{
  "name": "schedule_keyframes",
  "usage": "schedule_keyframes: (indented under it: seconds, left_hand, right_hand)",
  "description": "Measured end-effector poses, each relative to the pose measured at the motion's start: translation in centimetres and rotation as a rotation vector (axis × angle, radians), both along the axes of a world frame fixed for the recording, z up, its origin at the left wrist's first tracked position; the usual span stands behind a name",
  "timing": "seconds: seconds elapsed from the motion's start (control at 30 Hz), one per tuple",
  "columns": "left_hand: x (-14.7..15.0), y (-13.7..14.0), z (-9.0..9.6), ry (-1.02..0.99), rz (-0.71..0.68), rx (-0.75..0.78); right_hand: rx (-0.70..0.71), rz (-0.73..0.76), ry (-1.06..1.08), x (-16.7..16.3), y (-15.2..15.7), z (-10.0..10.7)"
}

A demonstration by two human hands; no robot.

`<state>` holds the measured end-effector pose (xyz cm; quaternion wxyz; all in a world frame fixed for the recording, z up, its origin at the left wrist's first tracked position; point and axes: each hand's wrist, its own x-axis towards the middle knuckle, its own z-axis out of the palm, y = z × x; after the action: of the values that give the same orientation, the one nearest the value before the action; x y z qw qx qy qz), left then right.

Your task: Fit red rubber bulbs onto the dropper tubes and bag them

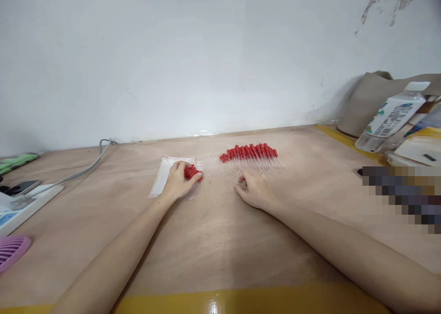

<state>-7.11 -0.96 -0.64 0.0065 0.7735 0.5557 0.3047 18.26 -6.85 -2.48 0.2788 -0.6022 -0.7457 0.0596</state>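
My left hand [178, 181] is closed around several small red rubber bulbs [193, 172], over a clear zip bag [159, 181] lying flat. My right hand [255, 189] has its fingers curled in a pinch, and a thin clear tube [231, 180] juts out to the left from its fingertips. Just beyond that hand lies a row of clear droppers with red bulbs [251, 152], their thin stems pointing toward me. Between my hands are several loose clear tubes [212, 169] without bulbs, faint against the table.
A white wall backs the wooden table [193, 249], edged with yellow tape. At the right stand a plastic bottle [392, 116] and a grey-beige bag [361, 102]. On the left are a grey cable [86, 169], a white power strip [34, 208] and a purple slatted object [14, 250].
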Motion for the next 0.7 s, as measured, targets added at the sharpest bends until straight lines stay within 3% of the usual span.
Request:
schedule_keyframes:
  seconds: [0.5,0.6,0.7]
  left_hand:
    - [0.3,-1.5,1.0,0.123,-0.038,0.287]
    - [1.4,-3.0,1.6,0.048,-0.172,0.306]
    - [2.8,-4.9,1.1,0.004,-0.384,0.168]
  right_hand:
    - [-0.060,-0.008,-0.132,0.2,-0.4,0.0]
    - [-0.066,-0.029,-0.019,0.6,-0.5,-0.2]
    - [-0.057,-0.007,0.140,1.0,-0.6,-0.6]
